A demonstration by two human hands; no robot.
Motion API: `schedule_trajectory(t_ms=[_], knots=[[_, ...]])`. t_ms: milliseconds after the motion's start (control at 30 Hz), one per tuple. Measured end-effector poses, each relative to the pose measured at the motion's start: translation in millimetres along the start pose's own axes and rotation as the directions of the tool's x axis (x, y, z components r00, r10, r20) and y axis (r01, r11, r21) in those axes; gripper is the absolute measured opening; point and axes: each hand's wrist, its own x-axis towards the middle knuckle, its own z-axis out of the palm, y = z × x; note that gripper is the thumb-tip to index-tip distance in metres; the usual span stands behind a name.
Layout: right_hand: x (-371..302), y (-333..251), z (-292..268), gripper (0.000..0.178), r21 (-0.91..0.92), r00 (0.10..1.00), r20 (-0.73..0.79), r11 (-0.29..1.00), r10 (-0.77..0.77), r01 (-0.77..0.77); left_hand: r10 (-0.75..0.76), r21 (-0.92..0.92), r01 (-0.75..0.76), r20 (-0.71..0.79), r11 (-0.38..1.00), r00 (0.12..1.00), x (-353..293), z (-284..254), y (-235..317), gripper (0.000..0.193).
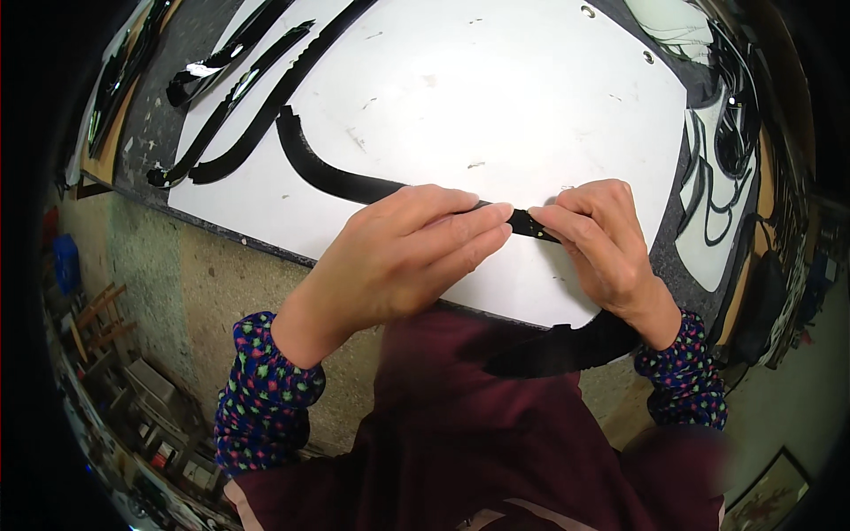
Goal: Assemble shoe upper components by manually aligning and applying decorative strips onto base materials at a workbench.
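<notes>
A long curved black strip (332,180) of flexible material lies on the white board and runs under both my hands. My left hand (394,252) is closed over its middle, fingers straight and pressed together; the thumb is hidden. Close to those fingertips, my right hand (598,239) pinches the strip between thumb and bent fingers. Small pale specks show on the short stretch between the hands. Below my right wrist, a wide black end (575,350) hangs past the board's near edge over my dark red apron (469,407). Whether it belongs to the same strip is hidden.
Several black strips (266,115), some shiny, lie at the board's left. The white board (496,97) rests on a dark table (146,133). At the right are white pieces (708,239) with black curved parts and cords. A wooden stool (102,314) stands lower left.
</notes>
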Motion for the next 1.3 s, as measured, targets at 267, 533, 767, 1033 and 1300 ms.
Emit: schedule_trajectory(t_ms=[267,533,767,1033,1300], knots=[[3,-2,-1,0.038,0.068,0.997,0.031,0.995,0.067,-0.069,-0.017,-0.028,0.016,-0.032,0.999,0.999,-1,-1,0,0.031],[4,-4,-4,0.038,0.079,0.993,0.075,0.992,0.088,-0.094,-0.034,-0.035,0.033,-0.025,0.999,0.999,-2,-3,0,0.033],[6,-5,-8,0.039,0.063,0.993,0.092,0.995,0.069,-0.075,-0.027,-0.05,0.025,-0.046,0.998,0.999,-1,-2,1,0.034],[3,-2,-3,0.036,0.301,0.953,-0.011,0.91,0.304,-0.287,-0.006,-0.001,0.006,-0.063,1.0,0.998,1,0,1,0.032],[4,-2,-4,0.037,0.18,0.984,0.053,0.968,0.167,-0.174,-0.023,0.002,0.023,-0.056,1.0,0.998,-1,-3,1,0.032]])
